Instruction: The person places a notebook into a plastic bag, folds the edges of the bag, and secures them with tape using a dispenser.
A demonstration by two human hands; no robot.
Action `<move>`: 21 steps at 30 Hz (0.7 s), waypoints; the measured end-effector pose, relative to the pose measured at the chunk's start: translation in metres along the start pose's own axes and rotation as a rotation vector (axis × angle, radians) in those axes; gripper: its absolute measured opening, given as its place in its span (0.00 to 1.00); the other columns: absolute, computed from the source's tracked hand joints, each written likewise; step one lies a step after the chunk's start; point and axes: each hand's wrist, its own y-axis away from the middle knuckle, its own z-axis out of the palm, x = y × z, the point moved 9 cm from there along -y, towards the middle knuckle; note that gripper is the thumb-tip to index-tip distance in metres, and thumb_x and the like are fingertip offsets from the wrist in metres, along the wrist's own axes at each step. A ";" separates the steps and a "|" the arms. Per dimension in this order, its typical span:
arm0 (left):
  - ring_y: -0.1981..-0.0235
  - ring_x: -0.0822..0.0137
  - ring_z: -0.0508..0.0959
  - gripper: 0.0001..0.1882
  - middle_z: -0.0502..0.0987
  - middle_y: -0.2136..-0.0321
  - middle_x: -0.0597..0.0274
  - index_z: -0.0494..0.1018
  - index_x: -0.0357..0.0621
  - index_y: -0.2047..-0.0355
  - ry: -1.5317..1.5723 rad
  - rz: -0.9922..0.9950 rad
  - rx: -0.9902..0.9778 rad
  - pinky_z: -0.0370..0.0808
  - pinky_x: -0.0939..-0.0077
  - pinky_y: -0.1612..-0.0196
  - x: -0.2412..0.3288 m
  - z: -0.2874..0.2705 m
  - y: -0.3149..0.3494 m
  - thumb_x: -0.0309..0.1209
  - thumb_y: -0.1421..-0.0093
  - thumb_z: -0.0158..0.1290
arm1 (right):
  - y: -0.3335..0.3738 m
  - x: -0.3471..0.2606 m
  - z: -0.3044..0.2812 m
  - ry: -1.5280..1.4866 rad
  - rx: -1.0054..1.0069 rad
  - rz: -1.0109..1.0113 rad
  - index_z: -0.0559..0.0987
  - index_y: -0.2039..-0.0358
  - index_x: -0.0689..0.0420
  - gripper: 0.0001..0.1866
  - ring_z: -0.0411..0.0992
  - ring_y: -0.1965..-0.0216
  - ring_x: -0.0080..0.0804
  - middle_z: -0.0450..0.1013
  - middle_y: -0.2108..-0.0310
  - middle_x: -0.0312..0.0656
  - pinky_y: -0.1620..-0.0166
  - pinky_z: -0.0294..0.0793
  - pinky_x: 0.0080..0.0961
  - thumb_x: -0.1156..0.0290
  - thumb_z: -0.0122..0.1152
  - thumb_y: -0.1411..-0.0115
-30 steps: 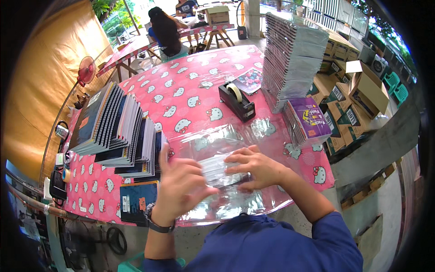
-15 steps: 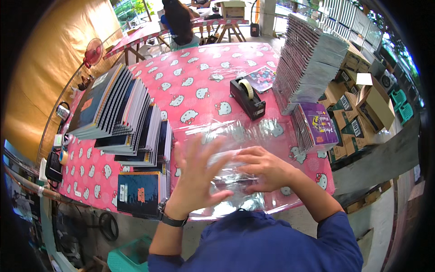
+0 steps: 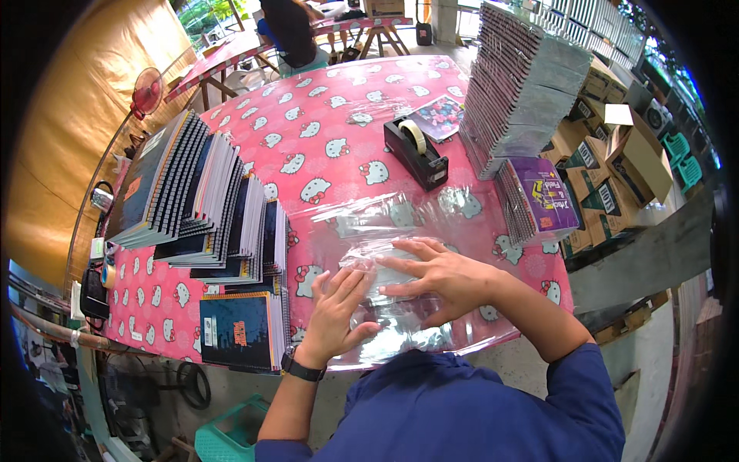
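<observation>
Clear plastic film (image 3: pixel 392 308) lies crinkled and shiny on the pink cat-patterned tablecloth (image 3: pixel 336 147) in front of me. My left hand (image 3: pixel 340 312), with a black watch at its wrist, rests on the film's left part with fingers stretched out. Beside it, my right hand (image 3: pixel 443 279) is spread over the film, fingers pointing left. Neither hand grips anything. Beyond them stands a black tape dispenser (image 3: pixel 416 154) with a roll of tape. Left of my left hand is a dark-covered spiral notebook (image 3: pixel 237 331) on a pile.
Tall leaning stacks of spiral notebooks (image 3: pixel 158 181) fill the table's left side. At the right rise a high stack of plastic-wrapped notebooks (image 3: pixel 523 92) and a shorter purple-covered pile (image 3: pixel 543 196). Cardboard boxes (image 3: pixel 596 192) stand beyond the right edge. Another person (image 3: pixel 291 35) sits at the far end.
My left hand has come down from above onto the film. My right hand has shifted only slightly and stays spread. The view has tilted a little.
</observation>
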 end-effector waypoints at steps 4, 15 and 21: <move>0.38 0.56 0.56 0.40 0.58 0.39 0.57 0.62 0.43 0.43 -0.016 0.073 -0.071 0.44 0.52 0.40 0.009 0.004 -0.009 0.61 0.47 0.45 | -0.004 0.011 0.003 -0.006 -0.098 0.052 0.69 0.45 0.36 0.41 0.46 0.37 0.57 0.48 0.36 0.46 0.41 0.50 0.52 0.55 0.72 0.65; 0.37 0.56 0.54 0.41 0.61 0.40 0.65 0.63 0.56 0.43 -0.007 0.029 -0.146 0.44 0.47 0.38 0.005 0.003 -0.016 0.63 0.53 0.50 | -0.007 0.020 0.005 -0.045 -0.153 0.052 0.68 0.45 0.35 0.41 0.45 0.37 0.60 0.44 0.35 0.46 0.41 0.46 0.58 0.52 0.71 0.63; 0.38 0.51 0.55 0.41 0.62 0.41 0.61 0.66 0.53 0.45 -0.029 0.060 -0.138 0.56 0.54 0.40 0.007 -0.002 -0.019 0.61 0.56 0.55 | -0.007 0.125 0.052 -1.259 -0.268 0.509 0.67 0.48 0.56 0.28 0.65 0.50 0.28 0.65 0.48 0.41 0.53 0.67 0.27 0.46 0.41 0.37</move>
